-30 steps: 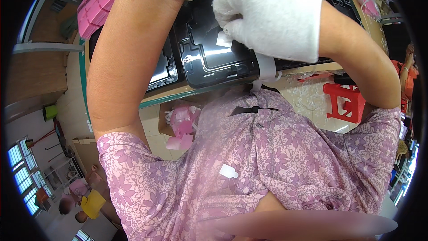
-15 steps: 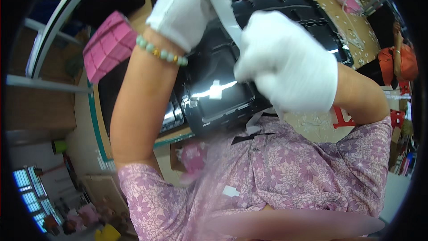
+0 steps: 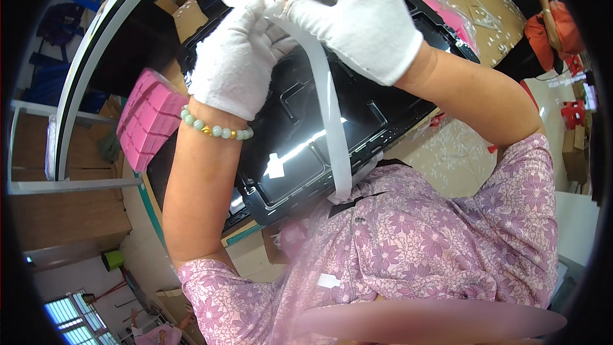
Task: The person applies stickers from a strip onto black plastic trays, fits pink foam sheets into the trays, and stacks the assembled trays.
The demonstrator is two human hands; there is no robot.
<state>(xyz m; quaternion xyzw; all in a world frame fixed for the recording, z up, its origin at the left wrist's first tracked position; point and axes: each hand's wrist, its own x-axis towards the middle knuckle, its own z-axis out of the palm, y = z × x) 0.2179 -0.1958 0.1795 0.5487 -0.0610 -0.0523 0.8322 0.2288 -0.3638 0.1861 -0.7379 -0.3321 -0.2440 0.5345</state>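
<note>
Both of my hands wear white cloth gloves and meet at the top of the view, above a large glossy black plastic panel (image 3: 290, 124). My left hand (image 3: 237, 57) pinches the upper end of a long white strip (image 3: 330, 112), with a bare fingertip showing at the top. Close against it, my right hand (image 3: 357, 20) is closed on the same strip, thumb and fingers together. From there the strip curves down across the panel to my waist. A small white sticker (image 3: 275, 166) lies on the panel's near part. The exact pinch point is partly hidden by the gloves.
Left of the panel stands a pink wrapped block (image 3: 148, 118), beside a metal frame post (image 3: 75, 89). Pink plastic-wrapped material (image 3: 450, 19) and white scraps lie on the table at the far right. Another person in orange (image 3: 554, 35) is at the right.
My right hand has moved up and left to meet my left hand. The strip now hangs in a longer curve. The whole view has shifted, revealing more of the panel's near edge.
</note>
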